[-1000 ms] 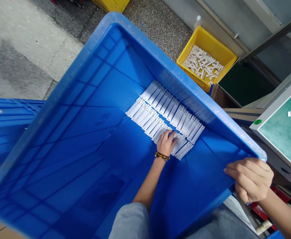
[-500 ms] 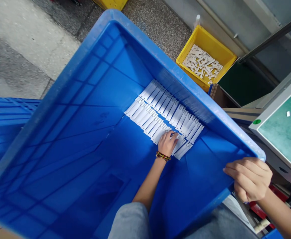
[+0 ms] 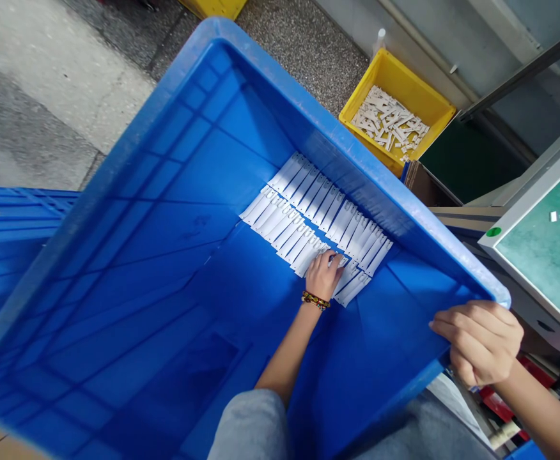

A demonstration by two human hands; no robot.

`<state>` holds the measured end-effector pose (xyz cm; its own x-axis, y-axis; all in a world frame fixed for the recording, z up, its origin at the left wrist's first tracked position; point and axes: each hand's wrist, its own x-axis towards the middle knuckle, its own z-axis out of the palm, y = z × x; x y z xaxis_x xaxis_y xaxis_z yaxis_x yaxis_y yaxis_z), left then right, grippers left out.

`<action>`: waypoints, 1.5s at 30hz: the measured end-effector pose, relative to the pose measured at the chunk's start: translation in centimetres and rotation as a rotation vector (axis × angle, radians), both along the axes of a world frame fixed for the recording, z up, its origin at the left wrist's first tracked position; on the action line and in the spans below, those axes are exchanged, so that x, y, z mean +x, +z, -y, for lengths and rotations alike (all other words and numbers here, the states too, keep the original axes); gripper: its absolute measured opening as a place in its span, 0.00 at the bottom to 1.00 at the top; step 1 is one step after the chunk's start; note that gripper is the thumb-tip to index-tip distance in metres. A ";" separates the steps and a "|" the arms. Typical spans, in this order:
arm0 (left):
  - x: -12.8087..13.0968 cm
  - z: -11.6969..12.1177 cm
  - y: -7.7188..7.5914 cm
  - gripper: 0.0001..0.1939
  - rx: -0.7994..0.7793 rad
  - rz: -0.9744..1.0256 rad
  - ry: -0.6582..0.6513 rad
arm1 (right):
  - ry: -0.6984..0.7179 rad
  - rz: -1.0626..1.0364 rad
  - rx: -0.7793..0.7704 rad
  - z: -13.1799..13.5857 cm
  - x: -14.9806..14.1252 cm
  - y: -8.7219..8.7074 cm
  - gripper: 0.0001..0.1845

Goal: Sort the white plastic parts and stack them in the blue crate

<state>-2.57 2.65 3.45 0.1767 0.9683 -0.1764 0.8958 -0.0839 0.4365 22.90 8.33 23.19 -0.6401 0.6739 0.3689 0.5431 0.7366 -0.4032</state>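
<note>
Two rows of flat white plastic pieces (image 3: 282,223) lie side by side, overlapping, on the bottom of a deep blue plastic bin (image 3: 280,89). My left hand (image 3: 323,276), with beaded bracelets at the wrist, reaches down into the bin. Its curled fingers are closed on a white piece in the nearer row, towards the right end; the fingertips partly hide it. At the bin's right corner, my right hand (image 3: 484,342) grips the rim, fingers over the edge.
Beyond the bin, a yellow crate (image 3: 412,73) holds many loose white pieces. A green-topped table (image 3: 548,255) with a pale frame stands at the right. Another blue crate (image 3: 16,249) is at the left, on a speckled floor (image 3: 289,51).
My left hand has shifted very slightly to the right over the nearer row. My right hand stays on the rim, and the rows look the same.
</note>
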 end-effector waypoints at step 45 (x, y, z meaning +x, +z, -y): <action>-1.3 -0.1 -0.5 0.13 0.089 0.016 0.011 | 0.010 0.013 -0.003 -0.3 -0.1 0.1 0.17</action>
<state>-3.85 2.80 3.00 0.1682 0.9819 -0.0872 0.8897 -0.1131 0.4423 22.82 8.60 23.25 -0.6517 0.6684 0.3585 0.5406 0.7409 -0.3987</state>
